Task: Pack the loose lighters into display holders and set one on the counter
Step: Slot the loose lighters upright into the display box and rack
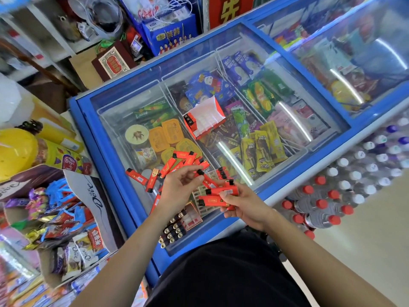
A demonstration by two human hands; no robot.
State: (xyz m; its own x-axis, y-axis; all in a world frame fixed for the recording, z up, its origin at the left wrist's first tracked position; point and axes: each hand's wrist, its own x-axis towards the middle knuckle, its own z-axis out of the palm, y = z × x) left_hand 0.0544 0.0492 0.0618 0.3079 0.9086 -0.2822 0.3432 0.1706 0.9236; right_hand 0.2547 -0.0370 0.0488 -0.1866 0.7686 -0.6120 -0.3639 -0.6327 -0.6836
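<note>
Several loose red lighters (170, 166) lie scattered on the glass lid of a blue freezer (106, 138). My left hand (179, 189) pinches one red lighter (205, 177) by its black end above the pile. My right hand (245, 207) grips a bundle of red lighters (219, 197) lying side by side. A red and white display holder (204, 118), nearly empty with a few lighters at its left end, stands farther back on the lid. Another holder (177, 231), filled with lighters showing their black tops, sits at the lid's near edge below my left wrist.
Ice cream packets show through the glass. A Dove carton (93, 200) of sweets stands at the left beside yellow packs. Shrink-wrapped water bottles (345, 191) with red and white caps are stacked at the right. Gift bags and boxes crowd the floor behind the freezer.
</note>
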